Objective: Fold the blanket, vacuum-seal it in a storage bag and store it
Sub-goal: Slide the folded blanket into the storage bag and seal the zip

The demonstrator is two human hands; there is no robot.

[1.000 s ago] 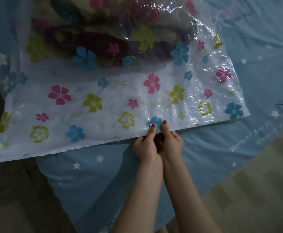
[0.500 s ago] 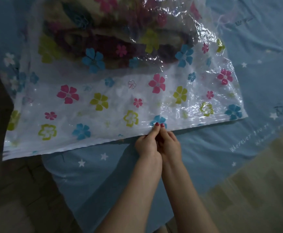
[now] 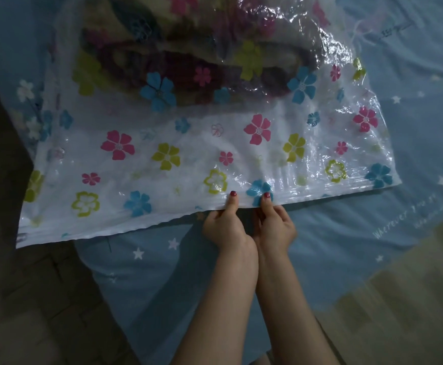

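Observation:
A clear plastic storage bag (image 3: 188, 154) printed with pink, blue and green flowers lies on the bed. The folded dark patterned blanket (image 3: 178, 54) sits inside its far half. My left hand (image 3: 225, 225) and my right hand (image 3: 274, 223) pinch the bag's near edge side by side, thumbs on top of the zip strip (image 3: 320, 191), fingers under it. The thumbs are a short gap apart, near the middle of the edge.
The bed is covered by a blue sheet (image 3: 373, 233) with white stars and writing. The bag's left corner (image 3: 30, 233) hangs past the bed's corner over a dark tiled floor (image 3: 17, 312). Lighter floor (image 3: 413, 312) shows at the lower right.
My thumbs, pressed together a moment ago, have spread slightly apart along the bag's near edge. The view has shifted a little, so the bag sits further right in the frame.

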